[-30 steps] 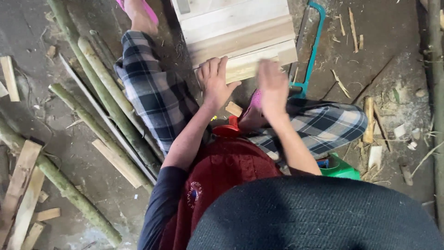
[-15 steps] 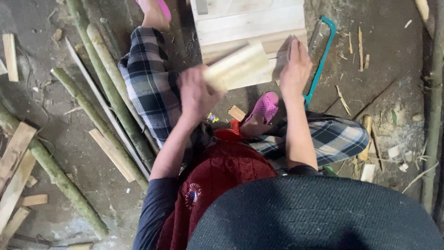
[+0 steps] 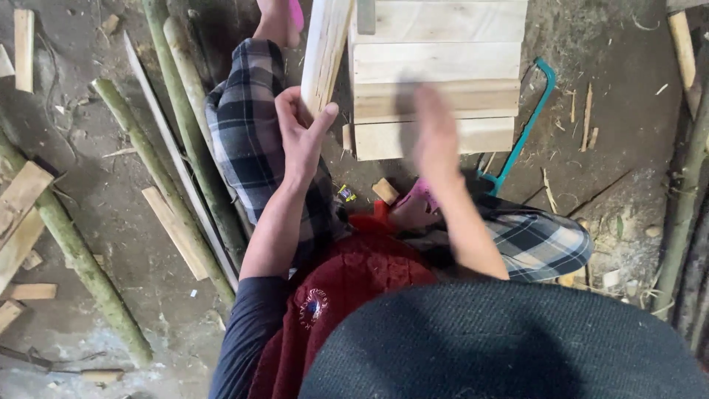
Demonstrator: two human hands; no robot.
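Gripped in the left hand (image 3: 299, 137) is a pale, narrow length of sawn wood (image 3: 325, 52), pinched between thumb and curled fingers near its lower end and held upright, running toward twelve o'clock until it is cut off by the top edge of the view; the right hand (image 3: 436, 137) is seen blurred over the near edge of a flat panel of pale wooden boards (image 3: 443, 59), fingers stretched out flat and together, though whether it is touching the wood cannot be told; the held strip is set just beside the panel's left edge, at about eleven o'clock from the right hand; a teal-framed hacksaw (image 3: 528, 125) is laid on the dirt floor (image 3: 613, 148) at three o'clock from the panel, close against its right side; a small offcut block of light wood (image 3: 385, 191) is seen on the ground below the panel, at six o'clock from it, next to a pink perforated sandal (image 3: 413, 203); checked trousers in grey, white and dark blue (image 3: 247, 140) are worn on both bent legs; green bamboo poles (image 3: 185, 140) and loose flat wooden slats (image 3: 176, 233) are scattered across the floor at nine o'clock, well apart from both hands.
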